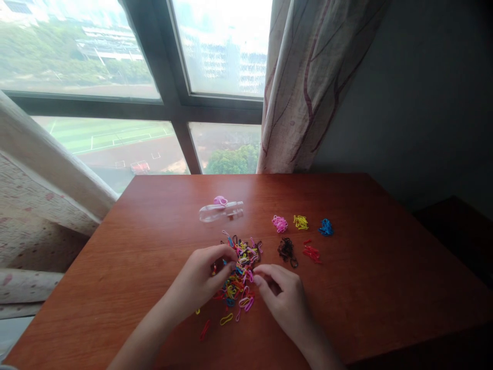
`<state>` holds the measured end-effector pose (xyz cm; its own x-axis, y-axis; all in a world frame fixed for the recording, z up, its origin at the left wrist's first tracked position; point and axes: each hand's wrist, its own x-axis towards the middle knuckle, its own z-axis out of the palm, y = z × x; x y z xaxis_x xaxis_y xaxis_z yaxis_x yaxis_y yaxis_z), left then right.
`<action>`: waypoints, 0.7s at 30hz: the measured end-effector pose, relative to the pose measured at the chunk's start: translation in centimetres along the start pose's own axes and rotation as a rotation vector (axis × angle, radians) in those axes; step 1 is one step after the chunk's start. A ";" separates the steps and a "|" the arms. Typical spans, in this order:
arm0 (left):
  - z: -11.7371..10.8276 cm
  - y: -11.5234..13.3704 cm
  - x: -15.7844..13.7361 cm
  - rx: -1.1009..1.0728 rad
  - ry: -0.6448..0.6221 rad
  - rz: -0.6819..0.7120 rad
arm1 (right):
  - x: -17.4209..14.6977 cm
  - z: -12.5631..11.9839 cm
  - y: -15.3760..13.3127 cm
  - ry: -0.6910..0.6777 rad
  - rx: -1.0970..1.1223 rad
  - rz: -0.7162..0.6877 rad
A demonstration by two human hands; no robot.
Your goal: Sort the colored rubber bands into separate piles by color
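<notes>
A mixed heap of small coloured rubber bands (243,252) lies on the table between my hands. My left hand (206,272) reaches over the heap's left side, thumb and index fingertips drawn together; whatever they pinch is too small to make out. From the right, my right hand (283,293) touches the edge of the heap, its fingers curled and its thumb and index finger closed at a pink rubber band (250,276). Toward me lie loose bands, among them a yellow rubber band (226,319) and a red rubber band (205,330).
Sorted piles sit to the right: pink bands (280,223), yellow bands (300,222), blue bands (325,227), black bands (285,248) and red bands (311,254). Behind the heap, a clear bottle (211,213) lies sideways with a pink item (220,200) at it. The wooden table (370,288) meets a window.
</notes>
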<state>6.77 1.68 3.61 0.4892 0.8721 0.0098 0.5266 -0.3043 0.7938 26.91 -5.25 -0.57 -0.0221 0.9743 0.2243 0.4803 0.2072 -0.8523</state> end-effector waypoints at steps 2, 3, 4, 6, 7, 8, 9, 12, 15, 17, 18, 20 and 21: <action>0.5 0.4 0.0 -0.009 -0.018 0.009 | 0.1 0.4 -0.5 -0.027 0.014 -0.012; 0.8 0.6 -0.1 -0.013 -0.028 0.013 | 0.2 0.6 -0.7 -0.033 0.010 -0.024; 0.9 0.7 -0.1 -0.015 -0.039 0.016 | 0.2 0.7 -0.9 -0.033 0.004 -0.037; 1.1 0.8 -0.3 -0.014 -0.055 0.023 | 0.3 0.9 -0.9 -0.013 -0.005 -0.053; 1.0 0.8 -0.3 -0.013 -0.054 0.029 | 0.3 0.9 -0.8 0.002 -0.006 -0.055; 0.9 0.8 -0.3 -0.011 -0.046 0.036 | 0.3 0.7 -0.7 0.019 -0.008 -0.053; 0.7 0.6 -0.3 -0.004 -0.033 0.044 | 0.3 0.5 -0.5 0.036 -0.011 -0.046; 0.2 0.2 -0.2 0.058 0.009 0.060 | 0.2 -0.6 0.2 0.089 -0.036 -0.016; 0.1 -0.3 -0.1 0.184 -0.015 0.057 | 0.0 -2.2 0.9 0.144 -0.078 0.010; 0.2 -0.5 -0.1 0.264 -0.043 0.050 | -0.1 -3.4 1.4 0.183 -0.116 0.019; 0.3 -0.6 -0.2 0.298 -0.051 0.046 | -0.2 -4.1 1.7 0.202 -0.139 0.024; 0.5 -0.8 -0.3 0.353 -0.053 0.043 | -0.2 -5.6 2.4 0.248 -0.191 0.045; 0.5 -0.9 -0.3 0.369 -0.051 0.044 | 0.0 -6.5 3.0 0.277 -0.218 0.060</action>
<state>6.53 1.50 2.63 0.5461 0.8377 0.0017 0.7149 -0.4671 0.5204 34.02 -5.26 -0.04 0.2356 0.9170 0.3219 0.6504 0.0974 -0.7534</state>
